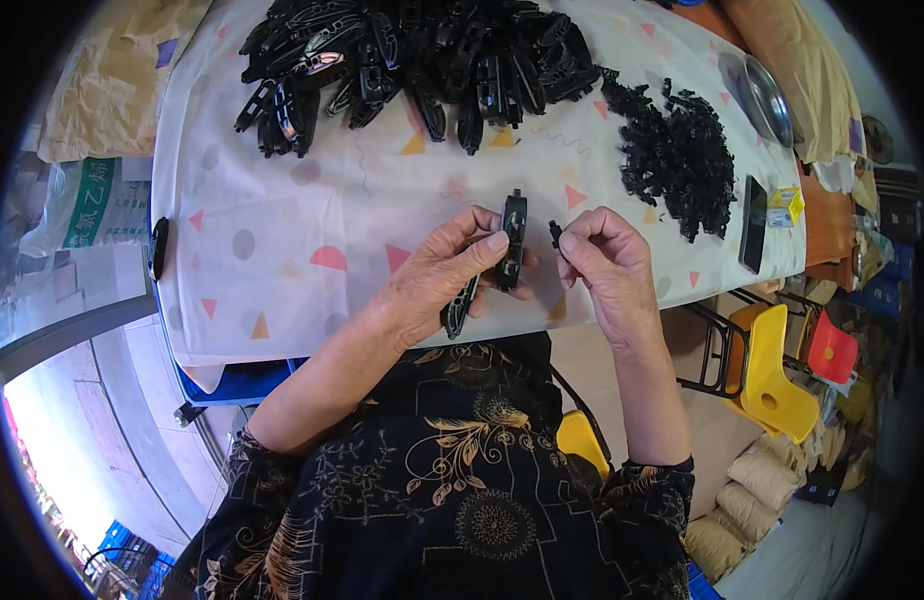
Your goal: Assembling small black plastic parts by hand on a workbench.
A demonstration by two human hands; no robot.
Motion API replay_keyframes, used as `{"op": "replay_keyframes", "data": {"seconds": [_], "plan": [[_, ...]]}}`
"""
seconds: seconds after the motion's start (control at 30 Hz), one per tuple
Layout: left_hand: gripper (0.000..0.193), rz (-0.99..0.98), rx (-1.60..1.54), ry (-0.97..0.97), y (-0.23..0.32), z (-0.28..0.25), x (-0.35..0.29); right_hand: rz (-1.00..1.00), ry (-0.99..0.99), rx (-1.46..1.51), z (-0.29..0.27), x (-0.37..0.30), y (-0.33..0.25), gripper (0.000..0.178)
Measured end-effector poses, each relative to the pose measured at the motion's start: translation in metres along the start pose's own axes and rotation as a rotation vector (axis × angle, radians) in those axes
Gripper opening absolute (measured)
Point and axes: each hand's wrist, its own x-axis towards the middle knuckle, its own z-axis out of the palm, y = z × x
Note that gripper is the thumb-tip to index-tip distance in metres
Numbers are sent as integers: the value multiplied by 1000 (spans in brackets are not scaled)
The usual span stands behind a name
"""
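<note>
My left hand (444, 262) is closed on a long black plastic part (513, 240), held upright between thumb and fingers over the table's near edge. Below that palm, a second long black part (460, 308) juts out; whether the same hand grips it I cannot tell. Just to the right, my right hand (607, 262) pinches a small black plastic piece (556, 234) between thumb and fingertips, apart from the long part. A large heap of similar long black parts (422, 60) lies at the far side. Many small black pieces (677, 150) are piled to its right.
A patterned white cloth (282, 200) covers the table. One black part (159, 250) lies at its left edge. On the right are a phone (752, 225), a small yellow box (784, 207) and a metal dish (768, 100). Yellow (777, 380) and red chairs (832, 347) stand beyond.
</note>
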Motion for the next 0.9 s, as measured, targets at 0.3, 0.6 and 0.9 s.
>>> {"op": "replay_keyframes", "data": {"seconds": [0.3, 0.6, 0.9], "plan": [[20, -67, -5, -30, -10, 7, 7, -252, -107, -396, -9, -15, -10, 4], [20, -51, 214, -16, -12, 16, 6, -652, -364, -1022, -12, -11, -36, 17], [20, -59, 299, -36, -12, 18, 5, -724, -463, -1079, -12, -8, -34, 18]]}}
